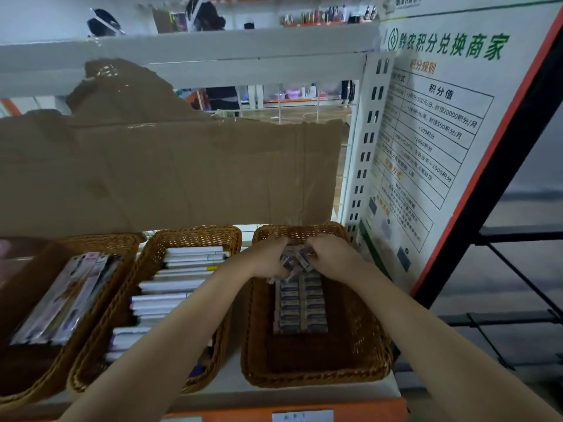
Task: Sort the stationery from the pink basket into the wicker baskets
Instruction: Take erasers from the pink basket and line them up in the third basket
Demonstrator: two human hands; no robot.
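The small blue-and-white wrapped erasers (300, 303) lie in 2 neat columns on the floor of the right brown wicker basket (365, 354), toward its far half. The block's long axis runs from the near side to the far side of the basket, tilted very slightly left at the far end, while each eraser lies crosswise to that line. Their wrappers show dark blue print on a pale ground; the lettering is too blurred to read.

At the far end of the block, both hands meet. The left hand (268, 260) has its fingers curled around a few loose wrapped erasers (288, 261), and the right hand (330, 254) pinches the same small cluster from the other side, fingers bent and close together. The 2 hands nearly touch over the basket's far rim.

Just left, the middle wicker basket (189, 236) holds white pens or markers (170, 287) lying crosswise in a stack. The left wicker basket (100, 242) holds flat packaged items (64, 300) pointing away from the viewer.

Behind the 3 baskets stands a torn sheet of brown cardboard (182, 172) against the white metal shelf frame (368, 147). A printed poster with green Chinese headings (432, 123) leans at right.
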